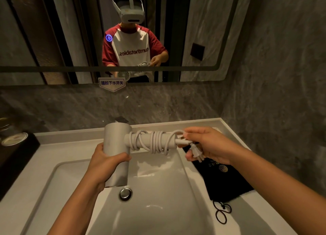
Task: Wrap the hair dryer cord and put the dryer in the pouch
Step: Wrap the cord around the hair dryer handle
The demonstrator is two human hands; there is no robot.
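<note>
I hold a grey hair dryer [117, 139] over the basin. My left hand [107, 161] grips its barrel. Its handle points right, with the white cord [155, 140] coiled around it in several loops. My right hand [206, 145] pinches the cord's end at the tip of the handle, and the white plug [196, 153] hangs under my fingers. The black pouch [224, 180] lies flat on the counter to the right of the basin, partly under my right wrist. Its drawstring [222, 213] trails toward me.
A white sink [158, 208] with a chrome drain plug [125, 194] is below the dryer. A dark tray [15, 146] with a round lid sits at the left. A mirror [53, 32] covers the wall behind, and grey marble walls close in at the right.
</note>
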